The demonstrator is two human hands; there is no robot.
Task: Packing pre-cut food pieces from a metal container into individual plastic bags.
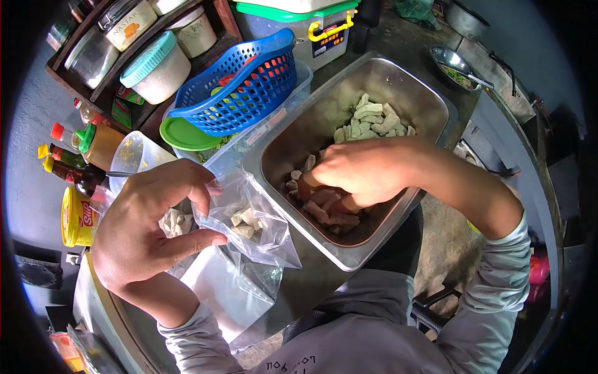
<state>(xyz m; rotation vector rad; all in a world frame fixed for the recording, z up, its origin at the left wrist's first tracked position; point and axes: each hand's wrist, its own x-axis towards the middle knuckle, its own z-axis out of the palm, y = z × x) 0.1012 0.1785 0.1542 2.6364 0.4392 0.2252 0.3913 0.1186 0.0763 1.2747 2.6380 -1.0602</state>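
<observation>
My left hand (154, 219) pinches the mouth of a clear plastic bag (275, 233) between thumb and fingers. A few pale chunks of food (246, 220) lie in the bag. My right hand (355, 173) reaches down into a rectangular stainless steel pan (397, 77), its fingers among reddish-brown-looking pieces (327, 212) at the near end. Its fingertips are partly hidden, so I cannot tell whether they grip a piece. More pale pieces (371, 119) are heaped at the pan's far end. Another bag of pale chunks (177, 222) sits partly behind my left hand.
Flat plastic bags (233, 290) lie near the counter's front edge. Beyond the pan stand a blue perforated basket (243, 93) and a lidded storage box (299, 37). Sauce bottles (74, 170), a plastic tub (135, 152) and a yellow tub (74, 219) line the left. A metal bowl (448, 58) is far right.
</observation>
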